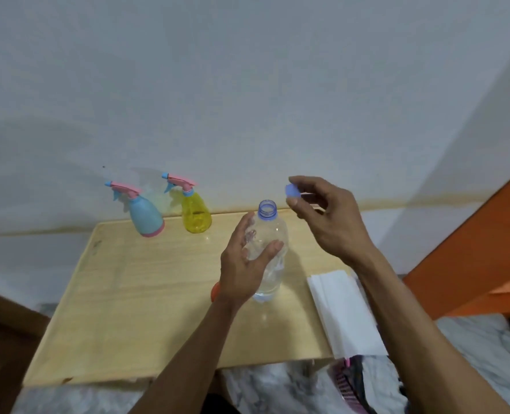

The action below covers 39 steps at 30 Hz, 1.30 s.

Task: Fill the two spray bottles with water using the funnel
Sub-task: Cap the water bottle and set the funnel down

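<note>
— What do we hold?
— Our left hand (244,264) grips the clear ribbed bottle (270,249); our right hand (322,216) pinches its round cap (292,190).
— The sprayers?
— Blue sprayer (144,213) and yellow sprayer (195,212) stand upright on the wood table (128,309), by the wall.

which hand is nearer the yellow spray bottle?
Left. The left hand grips the clear water bottle just right of and in front of the yellow spray bottle; the right hand, pinching the cap, is farther right.
</note>
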Each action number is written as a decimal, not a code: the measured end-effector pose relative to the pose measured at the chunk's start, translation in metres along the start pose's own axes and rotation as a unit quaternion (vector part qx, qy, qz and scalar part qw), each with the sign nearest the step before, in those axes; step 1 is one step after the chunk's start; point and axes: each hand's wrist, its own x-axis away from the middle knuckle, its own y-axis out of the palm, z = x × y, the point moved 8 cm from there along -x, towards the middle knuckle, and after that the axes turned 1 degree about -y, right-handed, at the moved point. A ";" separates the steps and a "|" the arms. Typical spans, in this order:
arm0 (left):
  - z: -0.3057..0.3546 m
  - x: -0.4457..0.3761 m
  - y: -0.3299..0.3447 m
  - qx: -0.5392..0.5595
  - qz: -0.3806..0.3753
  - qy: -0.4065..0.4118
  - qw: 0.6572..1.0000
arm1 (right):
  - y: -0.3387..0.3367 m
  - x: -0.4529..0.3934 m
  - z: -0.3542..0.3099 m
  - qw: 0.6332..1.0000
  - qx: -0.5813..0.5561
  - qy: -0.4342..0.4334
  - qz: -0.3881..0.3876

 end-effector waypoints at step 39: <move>0.003 -0.002 -0.004 -0.052 -0.016 0.003 0.999 | 0.061 -0.021 -0.039 0.873 0.390 -0.070 -0.284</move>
